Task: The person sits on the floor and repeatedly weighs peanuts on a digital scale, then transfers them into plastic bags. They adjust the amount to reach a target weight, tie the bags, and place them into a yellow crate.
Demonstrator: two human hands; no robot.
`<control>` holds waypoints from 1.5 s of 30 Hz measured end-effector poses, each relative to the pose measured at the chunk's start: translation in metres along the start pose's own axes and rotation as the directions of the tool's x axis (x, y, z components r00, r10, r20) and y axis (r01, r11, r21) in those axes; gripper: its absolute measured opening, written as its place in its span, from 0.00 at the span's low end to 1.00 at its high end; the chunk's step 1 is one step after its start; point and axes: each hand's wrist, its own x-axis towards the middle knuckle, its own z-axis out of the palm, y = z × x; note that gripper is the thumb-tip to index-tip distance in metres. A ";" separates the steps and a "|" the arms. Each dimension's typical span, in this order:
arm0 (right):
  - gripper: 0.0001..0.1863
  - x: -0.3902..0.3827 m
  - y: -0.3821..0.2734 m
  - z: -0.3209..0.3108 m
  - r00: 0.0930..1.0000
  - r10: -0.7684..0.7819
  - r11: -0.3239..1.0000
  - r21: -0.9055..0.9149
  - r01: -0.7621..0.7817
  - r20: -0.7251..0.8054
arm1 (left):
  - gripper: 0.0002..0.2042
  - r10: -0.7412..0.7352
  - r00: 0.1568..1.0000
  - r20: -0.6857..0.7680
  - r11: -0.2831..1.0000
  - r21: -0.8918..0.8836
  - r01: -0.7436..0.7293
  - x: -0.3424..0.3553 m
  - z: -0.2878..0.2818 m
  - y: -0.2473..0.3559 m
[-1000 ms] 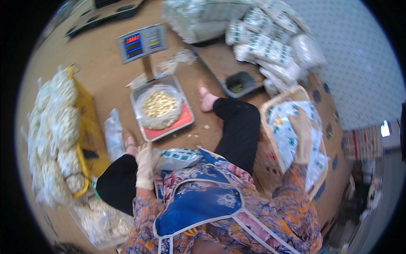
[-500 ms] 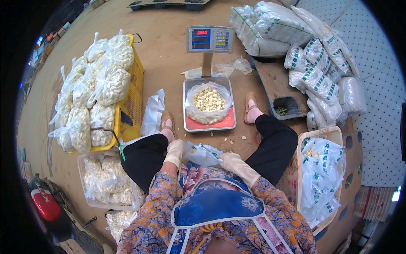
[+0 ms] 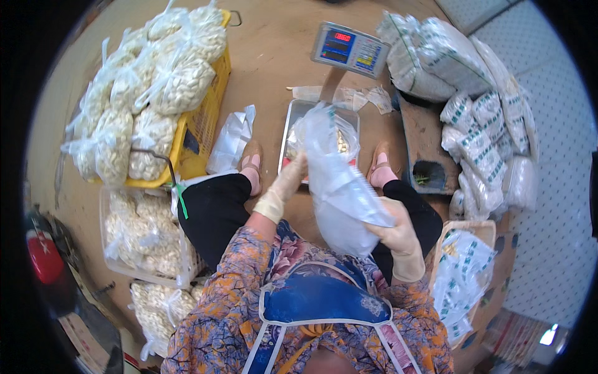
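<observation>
A white translucent plastic bag [image 3: 339, 196] is stretched out in front of me, its far end overlapping the scale. My gloved left hand [image 3: 291, 177] grips it along the left edge, partly blurred. At the near right, my gloved right hand [image 3: 398, 230] pinches the bag between thumb and fingers. I see nothing inside it. Behind it, on the silver pan of a digital scale [image 3: 286, 128], sits an open bag of peeled garlic cloves [image 3: 342, 144], largely hidden by the plastic. The scale's lit display [image 3: 350, 48] stands on a post beyond.
On the left, a yellow crate [image 3: 208, 118] is piled with tied bags of garlic [image 3: 180, 84]; a clear tub [image 3: 146, 230] holds more. Packed plastic bundles [image 3: 430, 59] lie at the far right. A pale basket [image 3: 489, 234] of printed bags stands near right, below a black tray [image 3: 423, 140].
Both hands have risen from my lap with the plastic bag, which now opens out lengthwise and covers part of the scale. My view has shifted and tilted slightly.
</observation>
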 end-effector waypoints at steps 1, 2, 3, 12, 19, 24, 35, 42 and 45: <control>0.21 -0.005 -0.007 -0.007 0.993 0.019 0.992 0.125 -0.004 -0.119 | 0.32 0.012 0.998 0.065 1.000 0.003 -0.012 0.006 0.012 -0.007; 0.24 -0.007 -0.013 -0.012 0.973 0.049 0.967 0.254 0.011 -0.226 | 0.32 0.028 0.993 0.118 1.000 0.011 -0.030 0.006 0.024 -0.009; 0.25 -0.004 -0.017 -0.018 0.943 0.050 0.937 0.344 0.070 -0.329 | 0.31 0.046 0.985 0.169 0.999 0.018 -0.050 0.005 0.034 -0.009; 0.18 0.153 0.034 -0.079 0.768 0.594 0.706 0.612 -0.356 -0.239 | 0.36 -0.084 0.949 0.303 0.769 -0.586 0.255 -0.014 0.051 -0.058; 0.15 0.197 0.137 -0.066 0.737 0.669 0.578 0.689 -0.438 -0.092 | 0.33 -0.163 0.933 0.320 0.659 -0.668 0.345 -0.011 0.050 -0.066; 0.13 0.209 0.139 -0.049 0.753 0.651 0.672 0.531 -0.517 -0.091 | 0.32 -0.201 0.935 0.293 0.642 -0.681 0.352 -0.008 0.042 -0.077; 0.12 0.218 0.137 -0.049 0.785 0.608 0.758 0.381 -0.530 -0.118 | 0.28 -0.137 0.983 0.122 0.754 -0.631 0.184 0.005 0.038 -0.095; 0.11 0.214 0.130 -0.061 0.795 0.584 0.790 0.343 -0.508 -0.167 | 0.26 -0.041 0.990 0.132 0.899 -0.427 0.094 0.000 0.054 -0.075; 0.11 0.218 0.135 -0.052 0.810 0.568 0.800 0.332 -0.500 -0.148 | 0.26 -0.094 0.991 0.099 0.888 -0.442 0.129 -0.006 0.051 -0.073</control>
